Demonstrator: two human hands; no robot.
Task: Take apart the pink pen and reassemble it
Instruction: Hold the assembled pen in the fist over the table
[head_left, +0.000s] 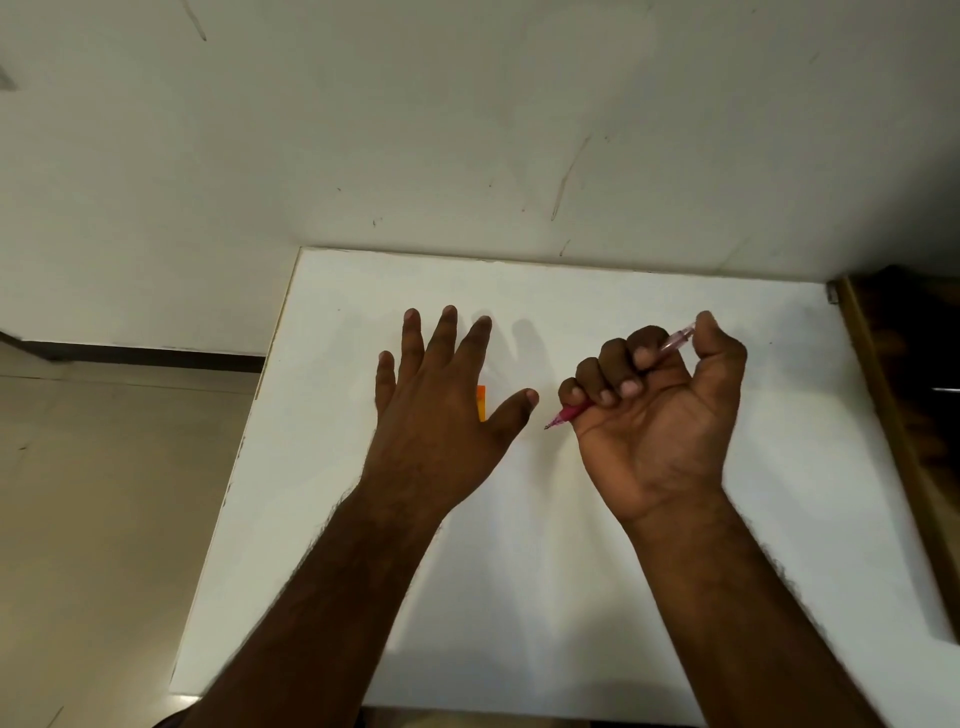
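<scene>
My right hand (660, 415) is turned palm up with its fingers curled round the pink pen (569, 414). The pen's tip pokes out at the lower left of the fist, and its clear pink barrel sticks out at the upper right near my thumb. My left hand (441, 405) hovers palm down over the white table (519, 597) with fingers spread and straight, holding nothing. A small orange object (481, 402) lies on the table, mostly hidden under my left hand.
The white table stands against a pale wall (467, 130). Its left edge drops to a beige floor (104, 493). A dark wooden piece of furniture (909, 389) borders the table's right side.
</scene>
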